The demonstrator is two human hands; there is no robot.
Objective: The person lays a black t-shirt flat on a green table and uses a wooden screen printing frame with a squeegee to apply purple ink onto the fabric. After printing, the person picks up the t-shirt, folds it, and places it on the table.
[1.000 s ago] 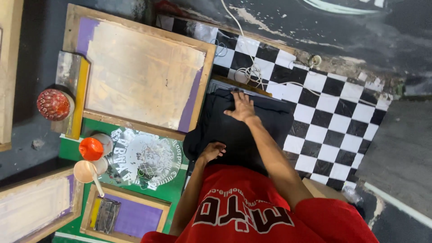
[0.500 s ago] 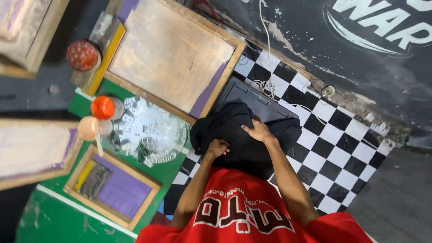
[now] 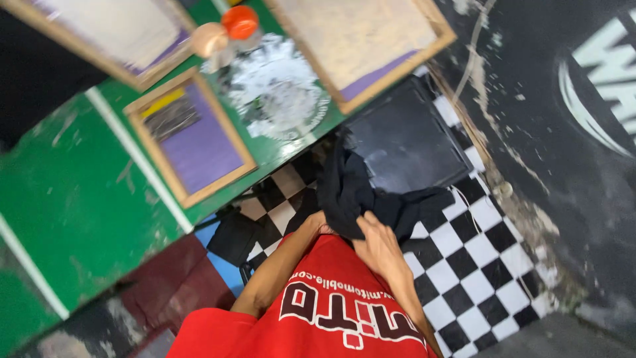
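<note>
Roughly midway, judging by the pictures: green table (image 3: pixel 79 199) with wooden framed screens (image 3: pixel 192 136), checkered floor (image 3: pixel 477 265) below. Black garment (image 3: pixel 358 192) bunched up off the dark platen (image 3: pixel 404 142), gathered against the red shirt. Right hand (image 3: pixel 377 242) gripping the cloth; left hand (image 3: pixel 318 222) clutching its edge. Not yet spread flat.

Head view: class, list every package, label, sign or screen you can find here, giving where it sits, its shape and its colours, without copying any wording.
Printing screen: centre left on the green table, rectangular wooden frame, purple mesh with a yellow strip.
Printing screen: top centre, larger wooden frame, pale mesh, purple edge.
Printing screen: top left, wooden frame, pale mesh, cut off by the edge.
Painted sign: right, on the dark surface, big white letters, partly out of view.
No packages or labels visible.
</note>
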